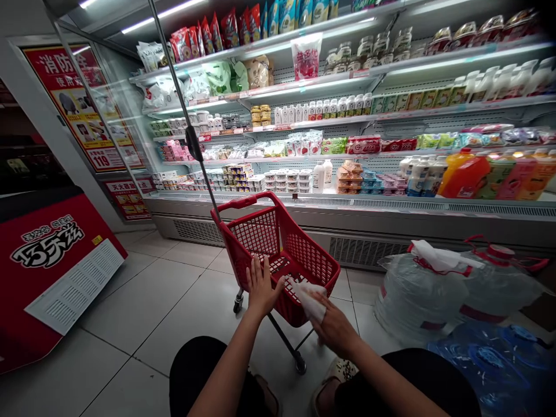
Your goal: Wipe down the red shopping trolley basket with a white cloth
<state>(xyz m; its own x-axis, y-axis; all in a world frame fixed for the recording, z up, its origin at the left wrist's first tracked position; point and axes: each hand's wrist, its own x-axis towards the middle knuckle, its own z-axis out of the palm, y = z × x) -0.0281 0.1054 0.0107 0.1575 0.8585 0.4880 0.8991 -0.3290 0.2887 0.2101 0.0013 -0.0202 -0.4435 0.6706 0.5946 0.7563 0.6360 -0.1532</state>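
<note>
A red plastic shopping cart with grid walls stands on the floor in front of my knees. My left hand lies with fingers stretched out against the near left side of the basket. In my right hand is a white wipe, held at the cart's near right rim. Part of the wipe hangs over the rim, and my fingers are partly hidden by it. The basket's visible floor shows only red plastic grid.
An open refrigerated shelf with dairy and drinks runs behind the cart. On the right sit wrapped water jugs and blue bottles. A red chest freezer stands left. A thin dark pole slants up by the cart handle.
</note>
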